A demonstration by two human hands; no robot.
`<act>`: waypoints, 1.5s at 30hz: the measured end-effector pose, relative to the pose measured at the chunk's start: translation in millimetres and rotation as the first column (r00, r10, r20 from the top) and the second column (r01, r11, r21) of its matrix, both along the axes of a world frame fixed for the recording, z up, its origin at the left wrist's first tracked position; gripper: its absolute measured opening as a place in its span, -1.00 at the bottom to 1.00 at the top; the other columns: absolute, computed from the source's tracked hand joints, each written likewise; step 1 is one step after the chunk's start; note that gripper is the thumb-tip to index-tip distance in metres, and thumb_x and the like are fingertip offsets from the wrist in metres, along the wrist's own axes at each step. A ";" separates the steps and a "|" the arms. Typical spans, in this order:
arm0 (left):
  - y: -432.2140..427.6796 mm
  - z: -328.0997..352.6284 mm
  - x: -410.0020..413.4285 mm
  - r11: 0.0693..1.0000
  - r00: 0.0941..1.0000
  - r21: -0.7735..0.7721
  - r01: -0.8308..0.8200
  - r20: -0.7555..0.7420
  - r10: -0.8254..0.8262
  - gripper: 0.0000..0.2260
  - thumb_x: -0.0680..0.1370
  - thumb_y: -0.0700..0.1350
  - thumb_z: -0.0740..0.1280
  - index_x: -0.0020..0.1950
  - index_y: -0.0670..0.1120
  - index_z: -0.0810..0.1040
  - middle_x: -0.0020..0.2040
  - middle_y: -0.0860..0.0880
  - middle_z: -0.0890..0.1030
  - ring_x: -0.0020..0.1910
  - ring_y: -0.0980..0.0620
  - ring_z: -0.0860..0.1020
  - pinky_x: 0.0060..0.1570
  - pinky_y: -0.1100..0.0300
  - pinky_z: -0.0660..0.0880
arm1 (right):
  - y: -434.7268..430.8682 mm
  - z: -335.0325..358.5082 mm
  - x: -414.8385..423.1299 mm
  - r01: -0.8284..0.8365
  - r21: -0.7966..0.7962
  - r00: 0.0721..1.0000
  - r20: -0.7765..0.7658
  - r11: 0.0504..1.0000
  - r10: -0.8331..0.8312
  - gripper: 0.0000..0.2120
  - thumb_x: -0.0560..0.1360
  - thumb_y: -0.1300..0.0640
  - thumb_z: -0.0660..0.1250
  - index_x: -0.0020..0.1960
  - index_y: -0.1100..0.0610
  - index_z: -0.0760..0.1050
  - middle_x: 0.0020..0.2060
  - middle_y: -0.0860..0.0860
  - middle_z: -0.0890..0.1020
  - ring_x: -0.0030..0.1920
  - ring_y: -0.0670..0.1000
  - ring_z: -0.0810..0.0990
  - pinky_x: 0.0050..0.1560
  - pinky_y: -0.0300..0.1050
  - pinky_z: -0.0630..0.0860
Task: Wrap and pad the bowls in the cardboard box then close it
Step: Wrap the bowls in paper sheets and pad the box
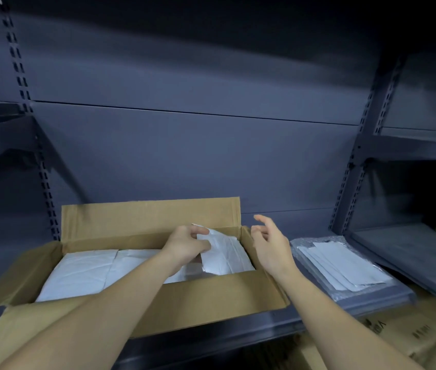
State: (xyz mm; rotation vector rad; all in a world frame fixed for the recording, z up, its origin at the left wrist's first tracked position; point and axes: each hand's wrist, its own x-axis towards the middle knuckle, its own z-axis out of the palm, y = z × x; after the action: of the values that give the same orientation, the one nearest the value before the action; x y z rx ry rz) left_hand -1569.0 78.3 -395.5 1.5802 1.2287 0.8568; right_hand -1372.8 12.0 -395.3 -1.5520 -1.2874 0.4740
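Observation:
An open cardboard box stands on a dark metal shelf, its back flap upright and its left flap folded outward. White padding sheets cover the contents, so no bowl shows. My left hand reaches into the right end of the box and pinches the top of a white paper sheet that stands partly lifted there. My right hand hovers just above the box's right wall, fingers spread and holding nothing.
To the right of the box lies a stack of white paper sheets on bubble wrap. A dark shelf panel lies beyond it. Flattened cardboard sits below at the right. Slotted shelf uprights rise behind.

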 end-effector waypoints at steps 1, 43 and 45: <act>1.1 0.5 4.2 1.000 1.000 -0.020 0.008 0.021 -0.007 -0.65 0.49 -0.28 0.40 0.27 -0.10 0.56 0.04 -0.10 0.51 -0.11 -0.05 0.61 -0.06 0.14 0.63 | 0.2 -1.1 1.1 0.004 0.004 1.000 -0.001 1.000 -0.004 -0.66 0.64 0.08 0.14 0.41 -0.02 0.36 -0.06 -0.16 0.59 -0.03 -0.29 0.50 -0.11 -0.47 0.33; 20.3 -14.1 18.7 0.666 0.622 0.328 0.669 -0.738 -0.261 -0.68 0.59 0.11 0.25 0.33 0.10 0.52 0.24 0.07 0.51 0.24 0.07 0.43 0.25 0.09 0.41 | 32.5 1.9 13.1 -0.174 -0.322 0.581 0.730 0.931 0.361 -0.57 0.56 0.08 0.19 0.42 -0.06 0.36 0.35 -0.08 0.46 0.37 -0.02 0.35 0.38 -0.06 0.27; 21.0 -10.6 11.1 0.653 0.633 0.355 0.669 -0.732 -0.251 -0.58 0.54 0.23 0.30 0.36 0.11 0.49 0.27 0.10 0.52 0.26 0.11 0.41 0.28 0.16 0.36 | 38.3 8.2 9.4 -0.136 -0.475 0.458 0.748 0.869 0.481 -0.53 0.51 0.05 0.21 0.42 -0.09 0.35 0.31 -0.07 0.50 0.35 0.01 0.38 0.40 0.00 0.19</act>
State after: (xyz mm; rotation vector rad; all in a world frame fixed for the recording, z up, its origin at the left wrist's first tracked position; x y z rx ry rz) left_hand -1557.9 99.3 -406.1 2.7553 0.8541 0.3342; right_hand -1363.4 50.3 -387.0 -1.9470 -2.4230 0.1230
